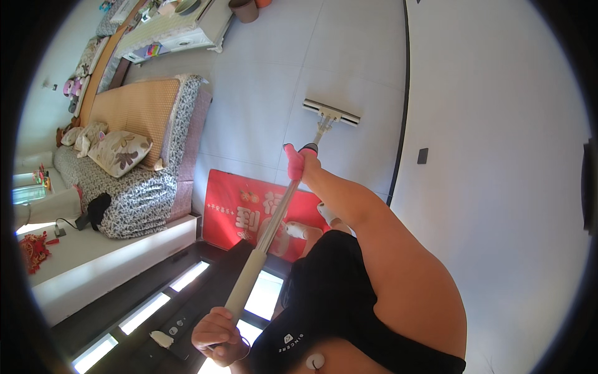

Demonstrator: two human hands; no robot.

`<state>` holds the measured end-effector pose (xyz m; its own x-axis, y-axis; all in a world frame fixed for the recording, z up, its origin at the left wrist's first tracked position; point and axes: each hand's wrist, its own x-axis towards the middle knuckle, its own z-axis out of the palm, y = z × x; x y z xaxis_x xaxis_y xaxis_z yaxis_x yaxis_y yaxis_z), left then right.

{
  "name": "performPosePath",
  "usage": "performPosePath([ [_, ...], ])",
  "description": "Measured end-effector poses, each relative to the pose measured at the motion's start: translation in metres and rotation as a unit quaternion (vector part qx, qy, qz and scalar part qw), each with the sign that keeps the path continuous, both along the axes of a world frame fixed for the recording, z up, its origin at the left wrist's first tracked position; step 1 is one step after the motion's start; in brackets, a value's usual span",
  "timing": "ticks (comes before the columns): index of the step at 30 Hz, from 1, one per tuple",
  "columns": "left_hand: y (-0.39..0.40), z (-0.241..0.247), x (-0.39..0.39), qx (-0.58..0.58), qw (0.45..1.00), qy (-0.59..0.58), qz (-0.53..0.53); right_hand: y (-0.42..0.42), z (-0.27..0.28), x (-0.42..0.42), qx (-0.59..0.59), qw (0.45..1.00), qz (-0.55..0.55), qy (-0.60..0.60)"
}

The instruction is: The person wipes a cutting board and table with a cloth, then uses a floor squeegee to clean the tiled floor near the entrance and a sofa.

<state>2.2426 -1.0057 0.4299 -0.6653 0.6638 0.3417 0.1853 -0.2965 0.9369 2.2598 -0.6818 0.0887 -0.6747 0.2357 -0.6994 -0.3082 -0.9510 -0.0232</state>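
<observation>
A sponge mop with a metal pole (279, 219) runs diagonally across the view. My left hand (218, 334) is wrapped around the lower end of its cream handle sleeve (245, 283), near my body. Farther along, my right hand (310, 167) grips the pole at a pink grip part (295, 162). Beyond that hand is the wide mop head (331, 113), cream with dark strips, over the grey tiled floor (252, 112). Whether it touches the tiles I cannot tell. My feet in white shoes (299, 230) stand on a red doormat (224, 196) bearing writing.
A bed (140, 100) with a woven mat and patterned pillows (120, 152) stands at left. Behind it are a white cabinet (189, 42) and a brown bin (245, 10). A white wall (490, 140) with a dark skirting strip (402, 126) borders the right. A dark door (205, 276) is lower left.
</observation>
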Motion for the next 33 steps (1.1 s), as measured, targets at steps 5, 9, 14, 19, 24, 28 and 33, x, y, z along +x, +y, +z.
performPosePath([
  [5,0.012,-0.005,0.013,0.002,0.999,0.013,0.037,0.008,-0.002,0.0,-0.01,0.998,0.039,0.041],
  [9,0.005,-0.001,0.021,0.001,0.999,0.023,0.039,-0.011,-0.009,-0.005,-0.008,0.996,0.048,0.072],
  [14,-0.008,0.005,0.026,-0.034,0.997,0.024,0.063,-0.028,-0.022,0.005,-0.051,0.986,0.044,0.155],
  [19,-0.025,0.029,0.017,0.034,0.994,0.084,-0.064,-0.076,0.004,0.015,-0.051,0.998,0.022,-0.011],
  [24,-0.04,0.064,0.025,0.028,0.991,0.072,-0.107,-0.128,0.017,0.043,-0.056,0.995,0.01,-0.078],
  [28,-0.049,0.08,0.026,0.028,0.988,0.078,-0.126,-0.179,0.011,0.07,-0.073,0.993,0.083,-0.05],
  [33,-0.054,0.087,0.027,0.041,0.987,0.079,-0.135,-0.235,-0.003,0.099,-0.139,0.986,0.035,-0.082],
])
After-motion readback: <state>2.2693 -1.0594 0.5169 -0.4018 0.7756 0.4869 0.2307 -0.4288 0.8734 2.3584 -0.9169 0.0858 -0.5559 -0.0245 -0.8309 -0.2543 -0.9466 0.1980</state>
